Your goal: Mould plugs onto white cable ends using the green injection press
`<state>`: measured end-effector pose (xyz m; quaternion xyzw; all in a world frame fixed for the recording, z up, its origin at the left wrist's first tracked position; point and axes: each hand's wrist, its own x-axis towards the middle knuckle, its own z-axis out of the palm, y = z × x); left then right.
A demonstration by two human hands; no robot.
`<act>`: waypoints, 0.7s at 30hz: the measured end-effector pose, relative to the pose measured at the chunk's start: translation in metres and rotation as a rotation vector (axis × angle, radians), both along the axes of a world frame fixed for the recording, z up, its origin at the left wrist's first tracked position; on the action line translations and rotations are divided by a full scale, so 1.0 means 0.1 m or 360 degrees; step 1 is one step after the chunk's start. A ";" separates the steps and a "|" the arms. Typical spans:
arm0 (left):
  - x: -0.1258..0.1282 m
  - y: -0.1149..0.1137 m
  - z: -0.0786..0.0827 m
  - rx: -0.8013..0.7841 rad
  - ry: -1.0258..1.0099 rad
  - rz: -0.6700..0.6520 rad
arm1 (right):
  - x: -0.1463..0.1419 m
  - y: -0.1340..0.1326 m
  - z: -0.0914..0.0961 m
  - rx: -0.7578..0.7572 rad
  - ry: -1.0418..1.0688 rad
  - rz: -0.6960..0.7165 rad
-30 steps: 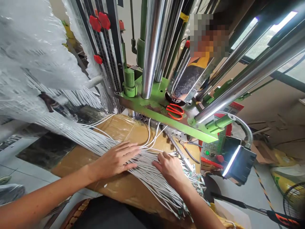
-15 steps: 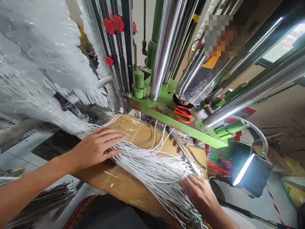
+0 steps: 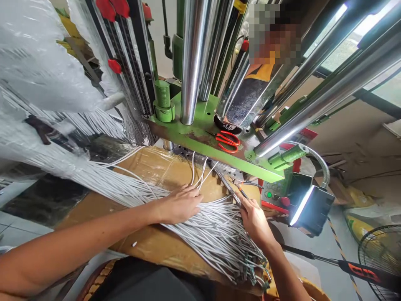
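Observation:
A thick bundle of white wires [image 3: 213,230] lies fanned across a tape-covered brown board [image 3: 147,246]. My left hand [image 3: 180,205] rests flat on the wires, fingers stretched toward a few strands that curve up under the machine. My right hand [image 3: 255,219] sits at the bundle's right edge. Its fingers are curled and pinched by a thin metal strip [image 3: 230,188] at the board's far side. What they hold is hidden. The wire ends with small connectors [image 3: 253,271] hang off the near edge.
A green machine plate [image 3: 200,138] with chrome columns [image 3: 191,62] overhangs the board; red scissors [image 3: 227,141] lie on it. A gooseneck lamp [image 3: 308,205] glows at right. Bagged wire bundles [image 3: 40,62] fill the left. Another person [image 3: 250,96] stands behind the machine. A fan [image 3: 379,259] sits on the floor.
My left hand slid right along the wires toward the machine. My right hand moved up from the wire ends to the metal strip. The view shifted.

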<state>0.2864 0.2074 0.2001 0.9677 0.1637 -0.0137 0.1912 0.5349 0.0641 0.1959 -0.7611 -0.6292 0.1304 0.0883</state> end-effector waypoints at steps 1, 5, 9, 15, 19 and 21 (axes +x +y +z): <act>0.01 0.01 0.03 -0.0077 0.0054 0.0003 | -0.01 0.02 0.02 0.0031 0.0063 0.0010; 0.10 0.10 0.13 -0.0379 0.0115 0.0042 | 0.00 0.24 0.06 0.0120 0.0183 0.0135; 0.13 0.20 0.21 -0.0675 0.0097 0.0291 | 0.05 0.46 -0.02 0.0235 0.0347 0.0256; 0.04 0.39 0.30 -0.1438 0.0035 0.0347 | 0.02 0.44 0.19 0.0335 0.0552 -0.0015; 0.06 0.43 0.23 -0.1653 -0.0020 0.0447 | -0.03 0.26 0.36 0.0391 0.0639 -0.0197; 0.06 0.43 0.17 -0.1756 -0.0060 0.0471 | -0.08 0.14 0.39 0.0462 0.0592 -0.0282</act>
